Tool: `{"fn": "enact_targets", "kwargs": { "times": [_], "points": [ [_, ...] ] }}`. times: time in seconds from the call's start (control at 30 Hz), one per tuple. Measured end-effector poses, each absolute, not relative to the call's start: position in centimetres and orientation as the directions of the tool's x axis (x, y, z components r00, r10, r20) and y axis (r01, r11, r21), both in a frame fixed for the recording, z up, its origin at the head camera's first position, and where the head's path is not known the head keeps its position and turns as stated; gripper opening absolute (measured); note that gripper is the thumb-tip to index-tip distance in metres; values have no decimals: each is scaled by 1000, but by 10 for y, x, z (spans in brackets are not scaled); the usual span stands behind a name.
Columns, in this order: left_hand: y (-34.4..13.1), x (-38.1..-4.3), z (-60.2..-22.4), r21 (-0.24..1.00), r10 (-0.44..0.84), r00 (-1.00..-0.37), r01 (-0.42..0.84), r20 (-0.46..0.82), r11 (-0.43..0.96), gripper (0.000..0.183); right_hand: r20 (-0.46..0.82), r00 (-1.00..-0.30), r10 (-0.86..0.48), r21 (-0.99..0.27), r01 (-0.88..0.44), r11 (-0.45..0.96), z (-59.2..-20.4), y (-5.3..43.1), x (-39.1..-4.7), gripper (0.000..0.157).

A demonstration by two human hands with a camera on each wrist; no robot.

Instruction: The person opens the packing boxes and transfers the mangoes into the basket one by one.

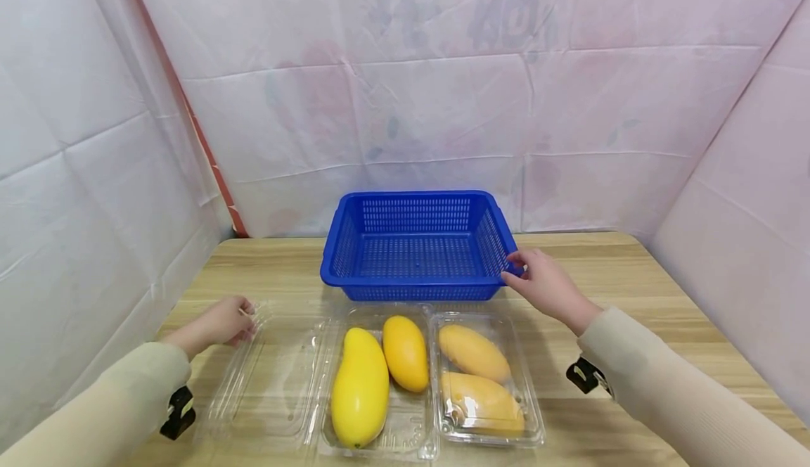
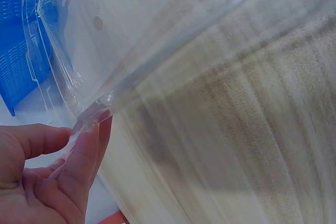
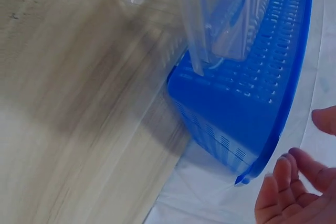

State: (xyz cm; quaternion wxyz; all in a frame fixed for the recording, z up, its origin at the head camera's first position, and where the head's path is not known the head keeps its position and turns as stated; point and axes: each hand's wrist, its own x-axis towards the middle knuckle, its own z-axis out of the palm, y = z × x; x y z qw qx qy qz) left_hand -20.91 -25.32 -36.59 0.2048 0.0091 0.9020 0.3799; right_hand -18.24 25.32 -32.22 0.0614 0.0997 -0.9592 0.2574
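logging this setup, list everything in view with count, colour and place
Basket: 1, blue, back of table
Open box: 1, clear, before basket
Lid: 1, clear, left of open box
Closed box: 1, clear, right of open box
Fruits: 4, yellow to orange, two per box
Table: 1, light wood, underneath
Cloth: count unclear, whitish, behind and beside table
Strip: 1, red, back left corner
Wrist devices: 2, black, on sleeves
Sleeves: 2, cream, on arms
Left hand: 1, pinching lid edge
Right hand: 1, by basket's front right corner
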Motion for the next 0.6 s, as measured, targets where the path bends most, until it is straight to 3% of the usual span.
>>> {"fn": "enact_targets", "kwargs": {
  "times": [0.37, 0.47, 0.6],
  "points": [
    [-250, -207, -369, 696, 173, -912, -151, -373, 702, 20, 169, -908, -383, -430, -418, 801, -329, 242, -140, 27],
    [-250, -206, -371, 700, 175, -909, -159, -379, 696, 20, 171, -867, -468, -381, -497, 780, -332, 238, -130, 35],
    [-251, -206, -375, 714, 190, -900, -167, -391, 680, 27, 118, -825, -552, -357, -554, 752, -338, 234, -117, 58]
  ]
}}
